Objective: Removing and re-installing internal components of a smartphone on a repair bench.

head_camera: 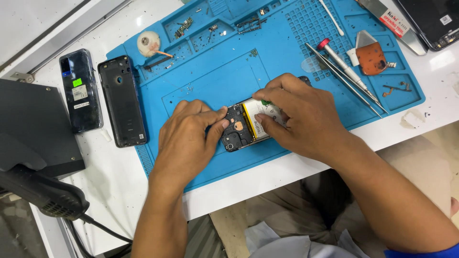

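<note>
A white worktop [119, 177] fills most of the view, its surface speckled with small dark specks and marks. A blue work mat [267, 57] with moulded compartments lies across its middle and serves as the landmark here. Left of the mat, a dark grey box-like unit [33, 124] sits on the worktop, and below it a black device with a grille [52, 198] trails a black cable [103, 228] toward the worktop's near edge. Up and left of the mat, a pale metal rail [62, 33] runs diagonally along the worktop's far side. Right of the mat, past the worktop's edge, a beige floor [442, 153] shows. Light is bright and even, with a soft glare on the white surface.
</note>
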